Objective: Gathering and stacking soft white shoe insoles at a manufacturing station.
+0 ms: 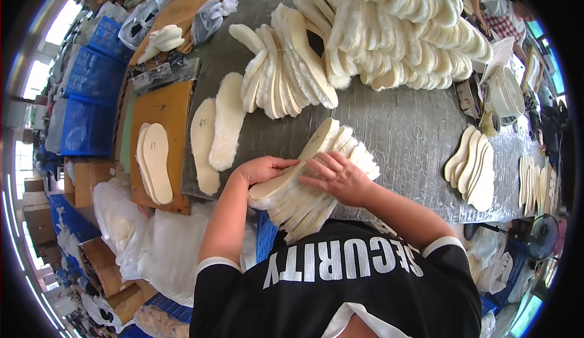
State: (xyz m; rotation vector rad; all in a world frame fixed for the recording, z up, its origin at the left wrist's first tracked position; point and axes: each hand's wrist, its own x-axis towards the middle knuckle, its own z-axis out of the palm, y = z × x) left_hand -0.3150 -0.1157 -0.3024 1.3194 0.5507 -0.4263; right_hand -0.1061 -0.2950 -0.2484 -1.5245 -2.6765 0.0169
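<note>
A thick bundle of cream fleece insoles (307, 207) lies at the front edge of the table, close to my body, fanned on edge with smooth tan soles and fluffy pile showing. My left hand (267, 170) pinches the near insole's left edge, thumb and fingers close together. Over the bundle's right side my right hand (340, 178) rests with its fingers curled across the insoles. Just left of the bundle lie two separate insoles, one fluffy side up (227, 122) and one smooth side up (204, 146). Beyond my hands stands another fanned row of insoles (281, 73).
A large heap of fleece insoles (401, 40) fills the far right of the grey table (389, 110). Smaller insole stacks sit on a brown board (176, 104) at left and at the right edge (471, 165). Blue crates (88, 125) stand left. Another person (502, 13) is at far right.
</note>
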